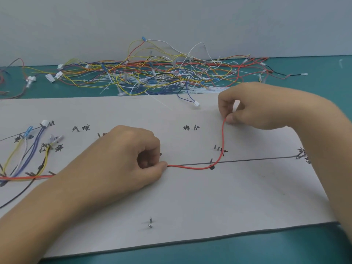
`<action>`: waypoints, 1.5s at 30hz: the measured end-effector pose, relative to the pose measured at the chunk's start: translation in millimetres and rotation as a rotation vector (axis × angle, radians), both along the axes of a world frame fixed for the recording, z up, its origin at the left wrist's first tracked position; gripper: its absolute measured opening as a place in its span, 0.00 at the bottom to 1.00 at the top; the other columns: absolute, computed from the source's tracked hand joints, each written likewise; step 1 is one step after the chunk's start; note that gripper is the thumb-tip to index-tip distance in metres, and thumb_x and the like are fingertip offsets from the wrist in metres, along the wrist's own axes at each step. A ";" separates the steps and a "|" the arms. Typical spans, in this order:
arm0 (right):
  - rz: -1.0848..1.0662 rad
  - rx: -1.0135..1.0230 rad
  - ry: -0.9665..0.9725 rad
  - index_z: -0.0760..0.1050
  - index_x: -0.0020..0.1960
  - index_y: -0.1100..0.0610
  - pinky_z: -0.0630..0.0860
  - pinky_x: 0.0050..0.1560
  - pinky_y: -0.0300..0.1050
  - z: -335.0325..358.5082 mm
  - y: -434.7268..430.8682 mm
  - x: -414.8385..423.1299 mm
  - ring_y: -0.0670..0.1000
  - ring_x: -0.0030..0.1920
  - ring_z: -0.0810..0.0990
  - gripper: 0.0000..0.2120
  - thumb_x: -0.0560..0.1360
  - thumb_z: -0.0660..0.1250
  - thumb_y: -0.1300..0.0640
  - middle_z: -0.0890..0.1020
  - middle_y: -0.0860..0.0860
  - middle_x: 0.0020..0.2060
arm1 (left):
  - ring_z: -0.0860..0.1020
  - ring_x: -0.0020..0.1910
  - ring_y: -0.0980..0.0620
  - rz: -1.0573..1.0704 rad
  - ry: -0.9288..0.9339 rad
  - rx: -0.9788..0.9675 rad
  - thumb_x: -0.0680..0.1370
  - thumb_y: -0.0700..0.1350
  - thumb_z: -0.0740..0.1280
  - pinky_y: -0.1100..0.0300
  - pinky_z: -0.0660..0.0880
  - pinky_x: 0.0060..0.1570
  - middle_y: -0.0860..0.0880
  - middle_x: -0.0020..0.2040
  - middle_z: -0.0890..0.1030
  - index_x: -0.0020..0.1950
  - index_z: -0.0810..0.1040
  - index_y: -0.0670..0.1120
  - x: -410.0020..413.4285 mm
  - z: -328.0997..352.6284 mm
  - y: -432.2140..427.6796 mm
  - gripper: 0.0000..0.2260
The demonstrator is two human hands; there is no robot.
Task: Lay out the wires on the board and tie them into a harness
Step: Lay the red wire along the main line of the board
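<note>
Pinching a red wire point(222, 134) between thumb and curled fingers, the left hand point(133, 159) rests on the white board point(228, 206) near its middle, its grip closed tight on the strand. The right hand point(253, 107) holds the same wire farther along, over the board's far right part, its grip a narrow pinch of thumb and forefinger. Between the hands the wire follows a drawn black line point(266, 159), bends around a dark pin point(211, 167) and climbs past a cluster of short pins point(218, 148). At the board's left end, yellow, blue, white and red wires point(28, 177) lie fanned among pins and handwritten labels, gathering into a trunk that passes under the left forearm. Near the front edge stand two pins point(150, 222). Behind the board, a tangled pile of coloured wires point(152, 73) with white connectors sprawls over the teal desk point(314, 244).
</note>
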State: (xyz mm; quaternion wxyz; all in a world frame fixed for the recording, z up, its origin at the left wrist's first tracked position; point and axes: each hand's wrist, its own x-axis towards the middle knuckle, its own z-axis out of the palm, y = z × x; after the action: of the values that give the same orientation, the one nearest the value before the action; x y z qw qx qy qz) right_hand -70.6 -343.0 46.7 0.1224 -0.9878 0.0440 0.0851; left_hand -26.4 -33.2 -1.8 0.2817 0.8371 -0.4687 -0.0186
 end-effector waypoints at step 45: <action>-0.160 0.141 -0.226 0.85 0.37 0.44 0.66 0.25 0.27 -14.0 -11.4 -9.2 0.37 0.32 0.79 0.09 0.70 0.78 0.59 0.82 0.39 0.29 | 0.78 0.37 0.56 0.021 0.013 0.027 0.72 0.60 0.69 0.53 0.76 0.32 0.59 0.37 0.79 0.36 0.77 0.55 -2.3 2.9 4.8 0.11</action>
State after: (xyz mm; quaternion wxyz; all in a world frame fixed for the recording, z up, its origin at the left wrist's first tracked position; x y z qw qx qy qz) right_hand -79.8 -354.4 32.6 0.2022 -0.9734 0.1024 -0.0337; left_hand -28.7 -28.4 1.1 0.2733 0.8456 -0.4578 -0.0274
